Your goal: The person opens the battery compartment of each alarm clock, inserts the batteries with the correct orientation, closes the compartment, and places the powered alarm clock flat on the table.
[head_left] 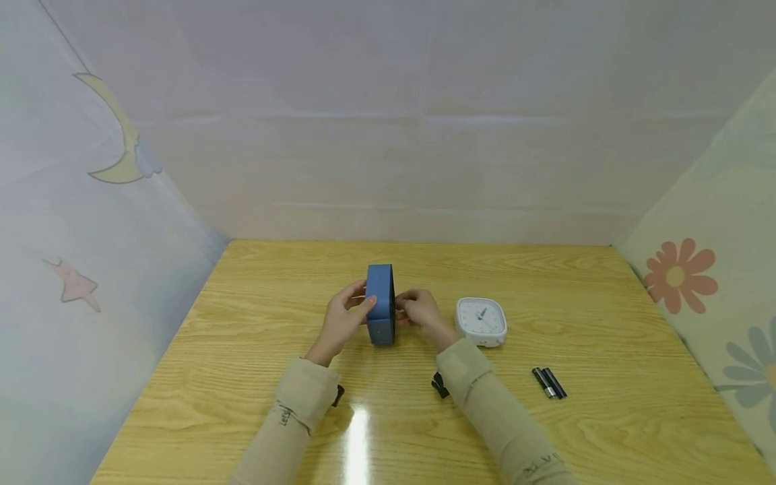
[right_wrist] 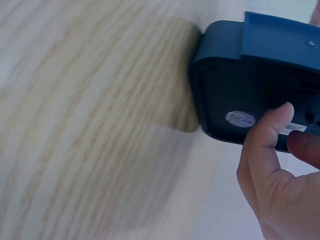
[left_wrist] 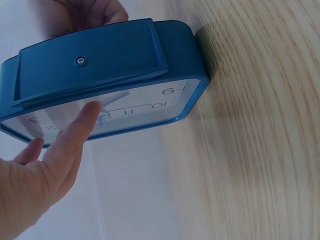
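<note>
A blue alarm clock (head_left: pixel 380 296) stands on one narrow end on the wooden table. Its white dial (left_wrist: pixel 135 107) faces my left hand (head_left: pixel 345 316), which holds it from that side. In the left wrist view, one fingertip lies over the dial and others reach the rim. At the black back (right_wrist: pixel 225 92) is my right hand (head_left: pixel 419 311), its index fingertip close to a white label (right_wrist: pixel 293 128). The thumb sits a little apart from that finger, with nothing seen between them. A base piece with a screw (left_wrist: pixel 80 61) runs along the clock's side.
A white alarm clock (head_left: pixel 481 320) stands just right of my right wrist. Dark batteries (head_left: pixel 549 383) lie together farther right and nearer me. Small black pieces (head_left: pixel 440 384) show beside the sleeves. Printed cloth (head_left: pixel 424 135) hangs behind the table (head_left: pixel 273 269) and at both sides.
</note>
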`<move>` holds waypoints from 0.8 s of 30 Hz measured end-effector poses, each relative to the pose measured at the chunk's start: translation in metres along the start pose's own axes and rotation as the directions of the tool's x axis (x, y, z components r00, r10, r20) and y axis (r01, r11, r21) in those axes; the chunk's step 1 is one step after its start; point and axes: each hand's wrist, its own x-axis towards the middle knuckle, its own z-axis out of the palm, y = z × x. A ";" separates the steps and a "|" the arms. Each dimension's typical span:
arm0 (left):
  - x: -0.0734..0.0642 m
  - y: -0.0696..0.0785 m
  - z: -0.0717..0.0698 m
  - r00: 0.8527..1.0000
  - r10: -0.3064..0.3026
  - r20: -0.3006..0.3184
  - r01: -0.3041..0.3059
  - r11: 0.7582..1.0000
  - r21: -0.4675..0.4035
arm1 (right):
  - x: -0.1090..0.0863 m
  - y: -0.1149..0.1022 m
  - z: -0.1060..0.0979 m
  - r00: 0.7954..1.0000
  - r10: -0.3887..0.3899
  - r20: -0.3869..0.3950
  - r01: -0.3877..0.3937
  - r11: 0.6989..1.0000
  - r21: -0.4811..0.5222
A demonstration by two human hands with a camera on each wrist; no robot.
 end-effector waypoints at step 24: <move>-0.003 -0.001 -0.013 0.998 -0.060 -0.024 0.058 0.996 -0.069 | 0.004 0.010 -0.001 0.995 0.072 0.063 -0.069 0.997 -0.037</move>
